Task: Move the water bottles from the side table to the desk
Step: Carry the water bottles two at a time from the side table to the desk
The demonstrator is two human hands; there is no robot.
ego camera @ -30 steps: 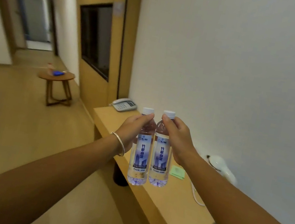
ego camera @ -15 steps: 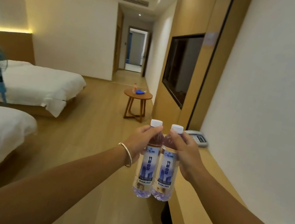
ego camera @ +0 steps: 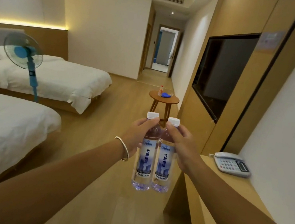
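Bottles of water hang upright side by side and touching, out over the wooden floor [ego camera: 101, 192] just left of the counter [ego camera: 226, 197]: the left hand [ego camera: 137, 135] curls around the neck of the left bottle [ego camera: 145, 157], and the right hand [ego camera: 181, 147] grips the right bottle [ego camera: 164, 160] the same way. Farther back a round side table [ego camera: 164, 99] carries a small bottle and a blue cloth, well apart from both hands. A telephone [ego camera: 232, 164] rests on the counter near the wall.

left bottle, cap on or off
On: the left bottle carries its white cap, just above the left hand gripping its neck. It hangs upright.
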